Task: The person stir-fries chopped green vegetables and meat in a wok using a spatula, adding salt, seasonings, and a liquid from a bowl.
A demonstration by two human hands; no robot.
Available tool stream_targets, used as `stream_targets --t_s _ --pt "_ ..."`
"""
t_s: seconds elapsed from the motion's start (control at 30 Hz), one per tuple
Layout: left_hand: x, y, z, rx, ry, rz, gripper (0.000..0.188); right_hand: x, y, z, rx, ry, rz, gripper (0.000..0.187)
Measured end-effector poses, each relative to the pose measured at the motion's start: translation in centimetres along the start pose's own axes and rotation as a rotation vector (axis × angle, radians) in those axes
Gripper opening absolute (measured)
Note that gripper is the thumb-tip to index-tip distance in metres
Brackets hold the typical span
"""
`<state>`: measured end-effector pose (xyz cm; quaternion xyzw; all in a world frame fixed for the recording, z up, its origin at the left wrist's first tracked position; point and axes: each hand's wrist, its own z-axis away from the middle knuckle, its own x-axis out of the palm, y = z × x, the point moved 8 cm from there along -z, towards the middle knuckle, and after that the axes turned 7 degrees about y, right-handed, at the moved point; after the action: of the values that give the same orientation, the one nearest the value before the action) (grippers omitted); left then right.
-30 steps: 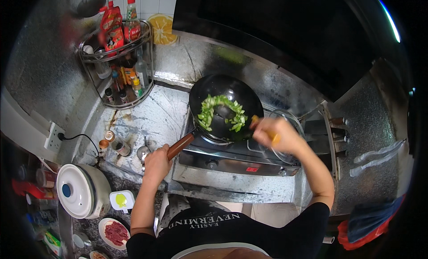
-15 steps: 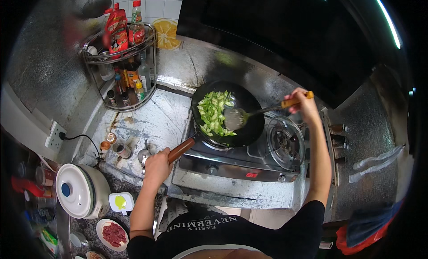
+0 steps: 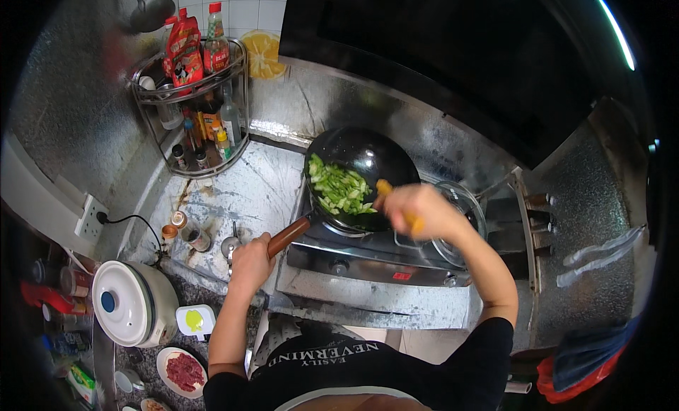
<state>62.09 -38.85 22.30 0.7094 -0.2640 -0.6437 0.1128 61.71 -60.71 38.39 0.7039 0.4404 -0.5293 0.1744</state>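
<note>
A dark wok (image 3: 385, 156) sits on the left burner of the gas stove, with chopped green vegetable pieces (image 3: 343, 187) gathered on its left and lower side. My left hand (image 3: 251, 264) is closed around the wok's brown wooden handle (image 3: 290, 237). Over the wok's right rim, my right hand (image 3: 428, 209), smeared by motion, grips the spatula's yellow handle (image 3: 413, 223). The spatula's blade cannot be made out behind the hand. Behind my right wrist, a glass lid (image 3: 472, 216) lies over the right burner.
Left of the wok stand spice jars (image 3: 199, 239) and a corner rack (image 3: 170, 93) with sauce bottles. A white cooker (image 3: 126, 301), a small white box (image 3: 196, 320) and a plate of raw sliced meat (image 3: 185, 373) are at lower left. The dark range hood (image 3: 424, 50) hangs above.
My right hand has swung left and down with the spatula, from beyond the wok to its right rim. The vegetable pieces have shifted slightly lower. My left hand still holds the wok handle.
</note>
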Motion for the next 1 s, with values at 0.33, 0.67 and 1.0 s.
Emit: stream_targets --t_s 0.33,0.67,1.0 --pt "-0.2 -0.5 0.4 -0.018 -0.003 -0.013 0.024 -1.8 -13.4 3.9 0.021 -0.455 0.113 0.018" --pt "0.1 -0.1 -0.1 -0.006 -0.004 -0.029 0.024 2.2 -0.3 3.2 0.192 -0.093 0.201 0.012" --pt "-0.3 -0.2 0.3 -0.014 -0.002 -0.046 0.023 -1.2 -9.1 5.7 0.141 -0.397 0.128 0.014"
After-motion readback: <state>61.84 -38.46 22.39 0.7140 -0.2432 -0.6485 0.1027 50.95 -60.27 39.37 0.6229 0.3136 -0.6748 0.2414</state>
